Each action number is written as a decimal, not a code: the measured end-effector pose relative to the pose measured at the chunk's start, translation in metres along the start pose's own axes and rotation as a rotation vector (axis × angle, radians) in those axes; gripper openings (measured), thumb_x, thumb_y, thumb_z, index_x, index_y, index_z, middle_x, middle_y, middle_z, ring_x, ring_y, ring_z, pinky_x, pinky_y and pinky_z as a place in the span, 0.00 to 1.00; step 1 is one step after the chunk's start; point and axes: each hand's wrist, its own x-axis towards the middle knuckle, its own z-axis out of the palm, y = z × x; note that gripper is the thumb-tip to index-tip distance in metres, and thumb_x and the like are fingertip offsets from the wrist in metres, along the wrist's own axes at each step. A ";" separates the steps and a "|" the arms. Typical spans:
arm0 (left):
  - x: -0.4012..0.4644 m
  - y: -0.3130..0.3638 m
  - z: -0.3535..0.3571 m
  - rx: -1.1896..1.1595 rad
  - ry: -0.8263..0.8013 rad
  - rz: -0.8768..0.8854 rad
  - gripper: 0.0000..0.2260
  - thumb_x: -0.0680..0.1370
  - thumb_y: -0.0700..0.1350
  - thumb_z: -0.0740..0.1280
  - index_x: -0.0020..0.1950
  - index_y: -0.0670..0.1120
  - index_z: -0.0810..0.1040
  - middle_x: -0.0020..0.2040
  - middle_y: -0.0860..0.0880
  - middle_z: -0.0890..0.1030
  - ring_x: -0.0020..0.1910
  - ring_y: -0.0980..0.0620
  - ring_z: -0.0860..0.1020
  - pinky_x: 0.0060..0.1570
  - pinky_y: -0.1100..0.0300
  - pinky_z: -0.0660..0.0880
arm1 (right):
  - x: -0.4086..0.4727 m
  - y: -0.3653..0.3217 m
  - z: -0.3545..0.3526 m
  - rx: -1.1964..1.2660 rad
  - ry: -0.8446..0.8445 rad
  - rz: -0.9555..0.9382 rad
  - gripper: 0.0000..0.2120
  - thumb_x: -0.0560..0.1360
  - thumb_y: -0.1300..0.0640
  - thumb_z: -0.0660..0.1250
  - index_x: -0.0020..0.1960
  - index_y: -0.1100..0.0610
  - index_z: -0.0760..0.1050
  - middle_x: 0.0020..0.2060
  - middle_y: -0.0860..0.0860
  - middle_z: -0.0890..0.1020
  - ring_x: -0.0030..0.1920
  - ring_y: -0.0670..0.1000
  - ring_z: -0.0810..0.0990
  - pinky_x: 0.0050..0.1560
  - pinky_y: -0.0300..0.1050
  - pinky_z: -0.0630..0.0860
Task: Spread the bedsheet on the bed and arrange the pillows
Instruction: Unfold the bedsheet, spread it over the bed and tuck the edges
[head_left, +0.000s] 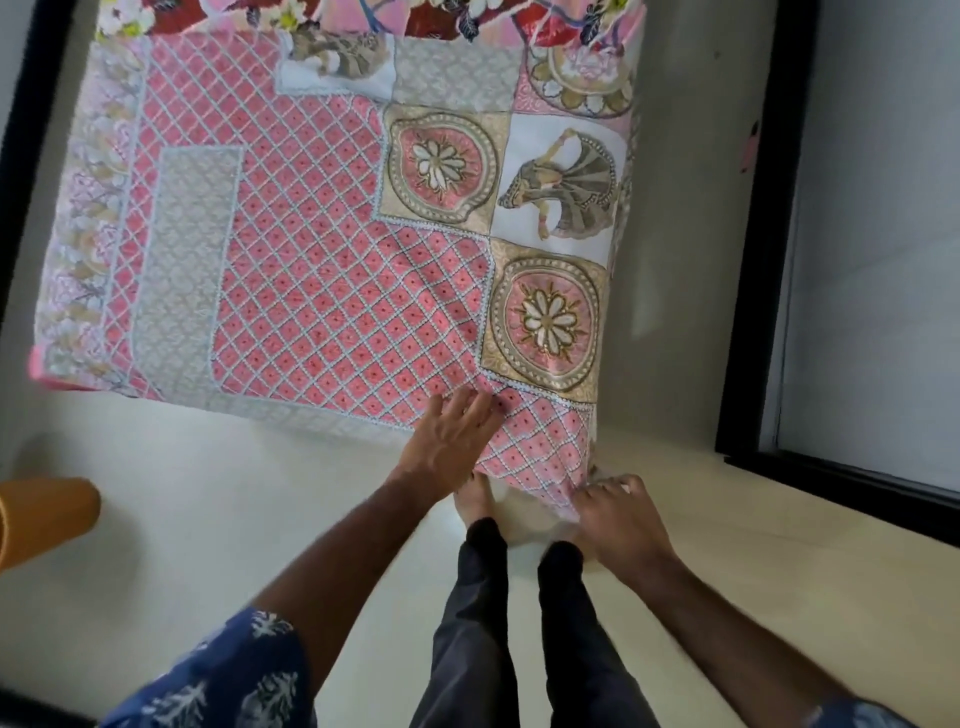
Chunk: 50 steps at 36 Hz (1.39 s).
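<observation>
Pink patterned bedsheet (322, 249) lies over the bed. Left hand (447, 441) rests flat on its near edge; right hand (618, 514) pinches the hanging corner.

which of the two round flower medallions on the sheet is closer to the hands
The lower flower medallion, just above the corner that the right hand grips. The other medallion sits farther up the bedsheet.
</observation>
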 end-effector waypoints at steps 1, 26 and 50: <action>0.001 0.001 -0.001 -0.031 0.027 -0.018 0.28 0.72 0.45 0.73 0.69 0.47 0.67 0.64 0.46 0.74 0.59 0.43 0.75 0.52 0.45 0.76 | 0.002 0.004 -0.002 -0.017 0.004 -0.014 0.29 0.46 0.64 0.82 0.45 0.54 0.81 0.29 0.50 0.82 0.31 0.53 0.82 0.39 0.51 0.77; 0.057 -0.081 -0.021 -0.584 0.071 -0.523 0.29 0.84 0.52 0.52 0.82 0.46 0.46 0.83 0.44 0.42 0.81 0.40 0.41 0.77 0.36 0.47 | 0.293 0.139 -0.286 0.238 0.197 0.219 0.28 0.76 0.63 0.70 0.74 0.62 0.65 0.68 0.61 0.71 0.69 0.61 0.70 0.71 0.55 0.67; 0.137 -0.091 -0.072 -0.639 -0.228 -0.903 0.45 0.77 0.68 0.62 0.81 0.52 0.39 0.82 0.40 0.48 0.81 0.36 0.46 0.77 0.37 0.55 | 0.432 0.261 -0.358 0.422 -0.033 -0.046 0.14 0.72 0.52 0.77 0.42 0.58 0.74 0.33 0.50 0.76 0.35 0.54 0.74 0.35 0.46 0.66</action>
